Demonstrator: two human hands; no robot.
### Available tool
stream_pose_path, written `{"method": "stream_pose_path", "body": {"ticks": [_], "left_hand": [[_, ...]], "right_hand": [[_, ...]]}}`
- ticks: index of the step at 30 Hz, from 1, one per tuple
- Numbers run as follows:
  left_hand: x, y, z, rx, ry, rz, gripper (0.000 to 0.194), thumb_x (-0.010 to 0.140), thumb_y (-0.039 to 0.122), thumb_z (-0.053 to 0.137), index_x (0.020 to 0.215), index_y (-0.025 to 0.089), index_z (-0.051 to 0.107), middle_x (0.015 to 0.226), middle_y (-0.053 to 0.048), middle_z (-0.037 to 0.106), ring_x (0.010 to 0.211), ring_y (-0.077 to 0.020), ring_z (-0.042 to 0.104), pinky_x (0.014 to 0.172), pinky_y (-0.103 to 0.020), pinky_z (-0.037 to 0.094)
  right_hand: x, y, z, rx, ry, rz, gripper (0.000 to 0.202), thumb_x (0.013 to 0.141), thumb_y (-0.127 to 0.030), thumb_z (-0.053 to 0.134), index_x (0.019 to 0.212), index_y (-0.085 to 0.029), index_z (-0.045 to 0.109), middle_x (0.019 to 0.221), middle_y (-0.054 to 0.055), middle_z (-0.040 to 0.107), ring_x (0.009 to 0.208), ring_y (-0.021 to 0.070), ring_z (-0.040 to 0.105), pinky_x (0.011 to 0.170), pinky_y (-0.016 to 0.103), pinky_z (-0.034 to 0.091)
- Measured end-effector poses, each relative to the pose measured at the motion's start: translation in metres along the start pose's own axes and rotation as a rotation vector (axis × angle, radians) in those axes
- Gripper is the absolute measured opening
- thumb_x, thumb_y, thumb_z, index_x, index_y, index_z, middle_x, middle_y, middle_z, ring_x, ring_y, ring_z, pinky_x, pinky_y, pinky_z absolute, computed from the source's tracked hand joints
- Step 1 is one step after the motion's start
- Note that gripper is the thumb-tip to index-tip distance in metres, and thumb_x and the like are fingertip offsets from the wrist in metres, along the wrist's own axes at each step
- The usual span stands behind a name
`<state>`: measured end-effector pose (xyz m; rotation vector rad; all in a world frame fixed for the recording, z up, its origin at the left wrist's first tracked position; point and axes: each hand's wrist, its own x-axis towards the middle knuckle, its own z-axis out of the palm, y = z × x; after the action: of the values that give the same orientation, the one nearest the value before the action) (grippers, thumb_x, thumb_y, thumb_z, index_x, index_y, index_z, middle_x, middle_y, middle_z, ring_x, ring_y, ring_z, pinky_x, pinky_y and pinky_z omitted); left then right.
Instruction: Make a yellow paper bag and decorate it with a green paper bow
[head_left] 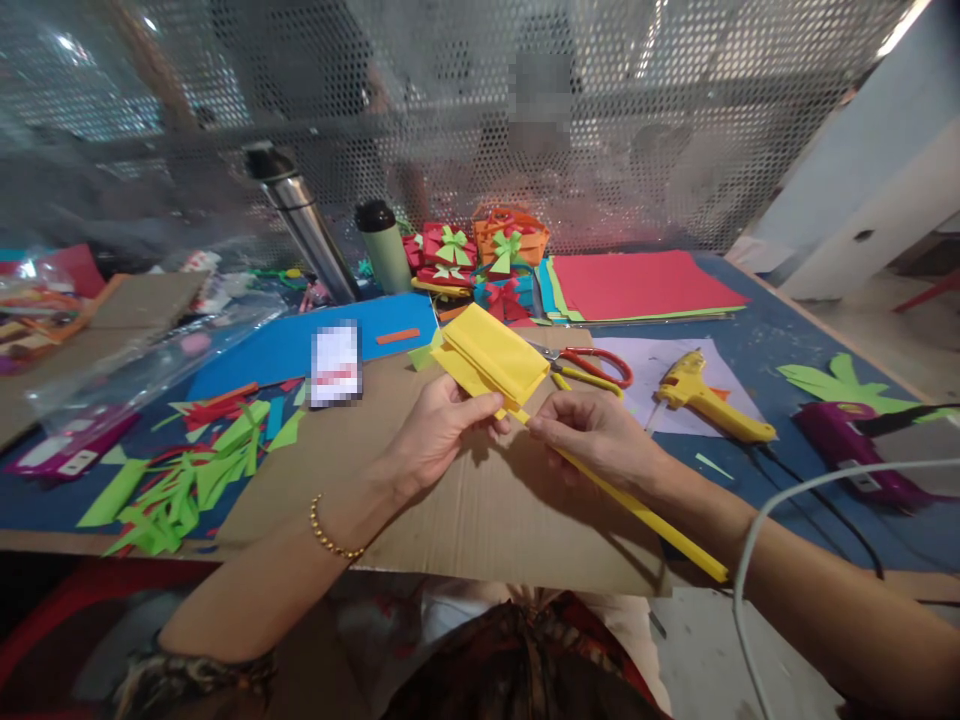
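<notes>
A folded yellow paper piece [495, 350], box-like with a raised flap, is held above the brown cardboard [465, 510]. My left hand [450, 425] pinches its lower edge between thumb and fingers. My right hand [589, 430] is closed on a long, narrow yellow strip [645, 515], whose upper end meets the bottom corner of the folded paper. From there the strip slants down to the right, under my right forearm. Scissors with red and yellow handles [600, 368] lie just behind my right hand. Whether the strip is attached to the folded paper, I cannot tell.
A yellow glue gun [705, 395] rests on purple paper [637, 355] at right, near a white cable [757, 530]. Green scraps [180, 490] cover the left. Behind stand a steel flask [307, 225], a green bottle [386, 250], small paper bags [510, 245] and red sheets [645, 285].
</notes>
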<state>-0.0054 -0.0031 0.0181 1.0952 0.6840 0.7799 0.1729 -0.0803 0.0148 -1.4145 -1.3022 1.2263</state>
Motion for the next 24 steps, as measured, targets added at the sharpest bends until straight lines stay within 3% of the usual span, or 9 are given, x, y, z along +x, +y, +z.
{"method": "stream_pose_path", "body": {"ticks": [24], "left_hand": [[-0.0002,-0.0027,0.0003,0.043,0.027,0.026,0.030,0.070,0.023,0.086,0.093,0.011,0.070,0.079,-0.005,0.073,0.061,-0.0132,0.066,0.058,-0.025,0.053]], "right_hand": [[-0.0001,0.0044,0.0027,0.003,0.015,0.040,0.035,0.078,-0.048,0.073,0.060,-0.023,0.057,0.048,-0.002,0.062,0.035,0.0100,0.055,0.034,0.019,0.041]]}}
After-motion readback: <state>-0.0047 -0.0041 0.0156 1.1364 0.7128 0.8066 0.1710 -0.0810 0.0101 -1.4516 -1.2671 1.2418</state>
